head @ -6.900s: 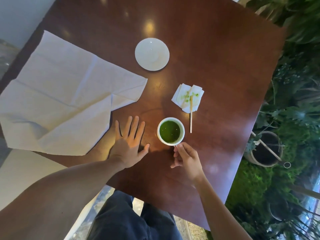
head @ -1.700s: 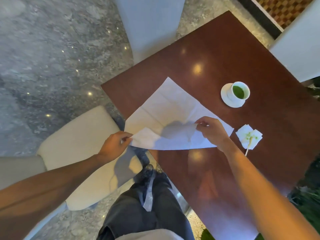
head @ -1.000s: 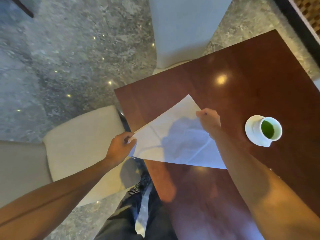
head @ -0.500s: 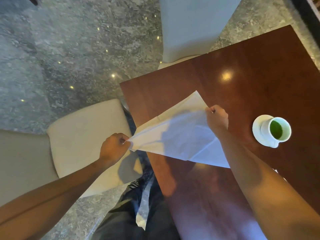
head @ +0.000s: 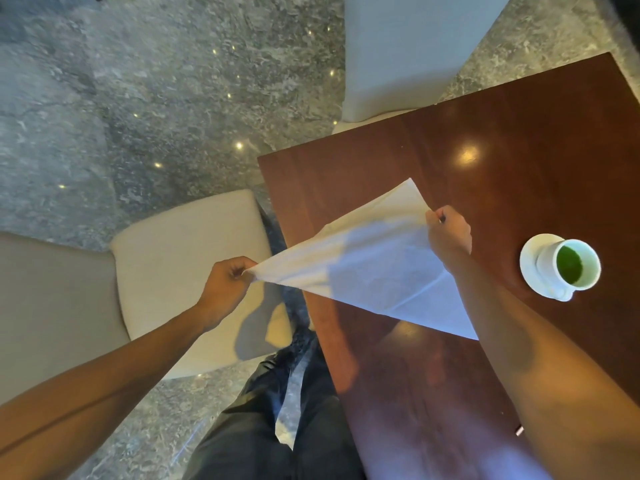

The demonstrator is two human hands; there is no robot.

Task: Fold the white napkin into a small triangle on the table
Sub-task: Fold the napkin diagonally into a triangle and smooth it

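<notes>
Your left hand (head: 227, 284) pinching one corner of the white paper napkin (head: 367, 268), your right hand (head: 448, 233) gripping its far edge, sheet stretched above the glossy dark wooden table (head: 519, 161)

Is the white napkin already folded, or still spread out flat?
Folded once, into a large triangle. The white napkin shows three corners; the left hand pinches one past the table edge, the right hand another.

White napkin (head: 374, 271) stretched between both hands. Left hand (head: 227, 285) pinches one corner off the table (head: 519, 150) edge, over a beige chair (head: 187, 265); right hand (head: 448, 233) pinches another above the tabletop. Cup of green liquid (head: 571, 265) on saucer (head: 530, 258) to the right.
</notes>
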